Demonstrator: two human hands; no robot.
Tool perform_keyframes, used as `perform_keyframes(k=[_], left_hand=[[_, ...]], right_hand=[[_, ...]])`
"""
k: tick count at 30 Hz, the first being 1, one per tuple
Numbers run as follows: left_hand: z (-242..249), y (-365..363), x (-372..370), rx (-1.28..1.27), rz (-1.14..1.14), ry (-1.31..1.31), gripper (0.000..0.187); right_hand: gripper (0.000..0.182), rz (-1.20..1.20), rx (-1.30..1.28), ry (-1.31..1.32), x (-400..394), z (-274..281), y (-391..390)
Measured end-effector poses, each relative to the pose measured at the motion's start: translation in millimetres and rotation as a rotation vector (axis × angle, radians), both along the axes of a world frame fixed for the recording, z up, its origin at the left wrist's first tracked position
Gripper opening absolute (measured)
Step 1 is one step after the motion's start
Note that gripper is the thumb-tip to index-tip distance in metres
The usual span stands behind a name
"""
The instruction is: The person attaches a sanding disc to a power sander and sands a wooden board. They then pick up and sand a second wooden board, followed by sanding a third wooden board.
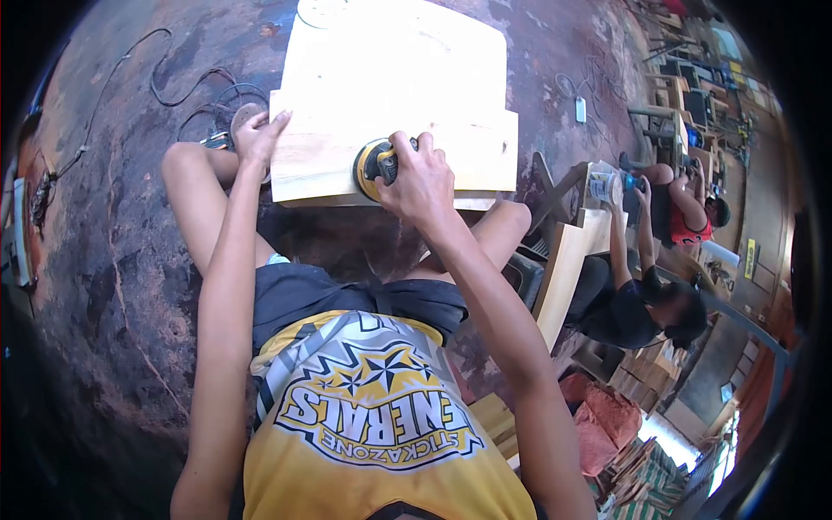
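Observation:
Pale wooden boards [321, 160] lie stacked in front of my seated body, their upper part washed out by glare. My right hand [422, 178] is wrapped round a yellow and black orbital sander [371, 170], which rests on the near part of the top board. At the board's left edge, my left hand [258, 139] grips the side, its thumb reaching onto the edge. Some of its fingers are hidden.
Black cable [160, 91] winds over the stained floor [121, 225] at left. To the right, a person in dark clothes [637, 312] works beside wooden planks [559, 282]; another in red [685, 221] sits farther back. Stacked wood [646, 377] and a red sack [607, 420] lie at lower right.

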State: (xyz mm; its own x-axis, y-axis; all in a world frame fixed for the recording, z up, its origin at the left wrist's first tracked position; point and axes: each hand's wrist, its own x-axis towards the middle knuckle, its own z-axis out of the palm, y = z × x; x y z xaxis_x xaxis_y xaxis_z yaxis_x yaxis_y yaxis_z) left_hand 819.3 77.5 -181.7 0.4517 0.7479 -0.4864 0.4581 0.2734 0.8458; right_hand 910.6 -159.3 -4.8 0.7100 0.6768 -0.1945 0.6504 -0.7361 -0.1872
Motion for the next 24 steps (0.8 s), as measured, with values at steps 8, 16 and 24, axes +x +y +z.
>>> perform_keyframes(k=[8, 16, 24], left_hand=[[-30, 7, 15, 0.423, -0.018, -0.051, 0.053], [-29, -3, 12, -0.386, 0.35, -0.636, 0.031], [-34, 10, 3, -0.637, 0.361, -0.567, 0.088]], right_hand=[[0.054, -0.008, -0.04, 0.003, 4, 1, 20], [0.061, 0.084, 0.011, -0.043, 8, -10, 76], [0.07, 0.183, 0.1, -0.074, 4, -15, 158]])
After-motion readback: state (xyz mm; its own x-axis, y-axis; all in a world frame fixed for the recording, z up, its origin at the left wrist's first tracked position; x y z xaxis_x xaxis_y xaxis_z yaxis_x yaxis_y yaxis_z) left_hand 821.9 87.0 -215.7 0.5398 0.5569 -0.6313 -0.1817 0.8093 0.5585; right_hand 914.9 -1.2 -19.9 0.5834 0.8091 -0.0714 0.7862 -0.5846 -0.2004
